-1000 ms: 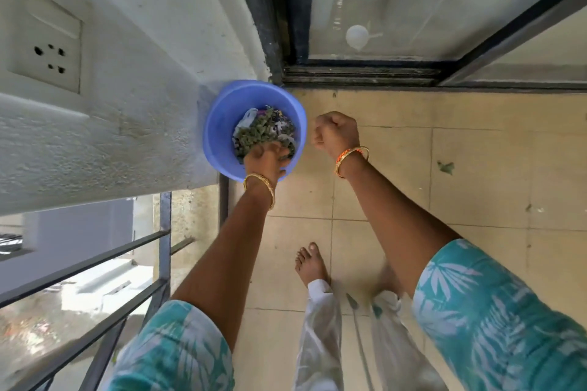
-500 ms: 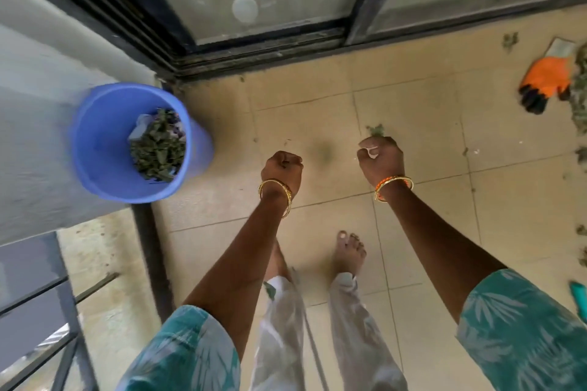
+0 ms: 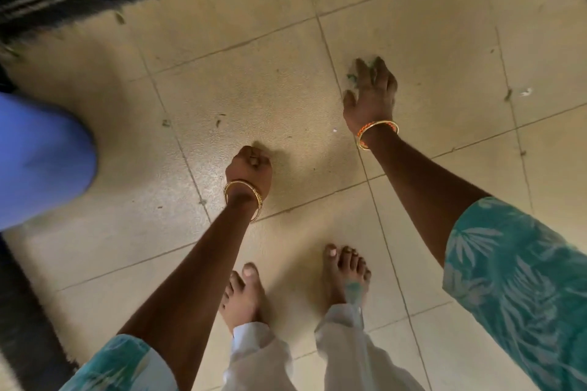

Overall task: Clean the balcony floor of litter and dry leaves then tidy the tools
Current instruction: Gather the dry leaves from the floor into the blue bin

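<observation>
Over the tiled balcony floor (image 3: 254, 98), the right hand (image 3: 373, 98) reaches down with fingers spread onto a few green leaf bits (image 3: 351, 76), the left hand (image 3: 249, 168) hangs curled in an empty fist, and the blurred blue bucket (image 3: 41, 162) sits at far left

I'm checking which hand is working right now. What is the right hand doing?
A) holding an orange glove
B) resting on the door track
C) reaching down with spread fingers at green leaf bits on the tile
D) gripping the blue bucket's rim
C: the right hand has its fingers spread low over the tile, with green leaf bits at the fingertips.
</observation>
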### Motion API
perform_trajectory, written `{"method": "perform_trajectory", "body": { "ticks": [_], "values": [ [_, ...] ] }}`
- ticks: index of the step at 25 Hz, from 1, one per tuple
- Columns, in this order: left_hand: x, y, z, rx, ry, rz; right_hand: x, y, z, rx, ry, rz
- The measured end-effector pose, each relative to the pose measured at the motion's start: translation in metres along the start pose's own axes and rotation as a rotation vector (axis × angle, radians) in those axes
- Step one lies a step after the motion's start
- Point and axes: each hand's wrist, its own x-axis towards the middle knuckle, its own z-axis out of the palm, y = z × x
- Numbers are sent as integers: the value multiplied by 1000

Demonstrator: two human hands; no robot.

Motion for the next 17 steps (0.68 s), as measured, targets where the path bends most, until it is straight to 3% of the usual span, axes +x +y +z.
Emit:
{"method": "perform_trajectory", "body": {
  "ticks": [4, 10, 13, 17],
  "values": [
    [4, 4, 3, -22, 14, 82, -4, -1, 17, 36, 228, -129],
    [-19, 33, -33, 42, -33, 127, -13, -14, -35, 417, 225, 31],
    [-54, 54, -73, -26, -25, 60, -46, -54, -86, 716, 124, 198],
    [-100, 66, -132, -379, -44, -267, -99, -127, -154, 1069, -112, 307]
  ]
}}
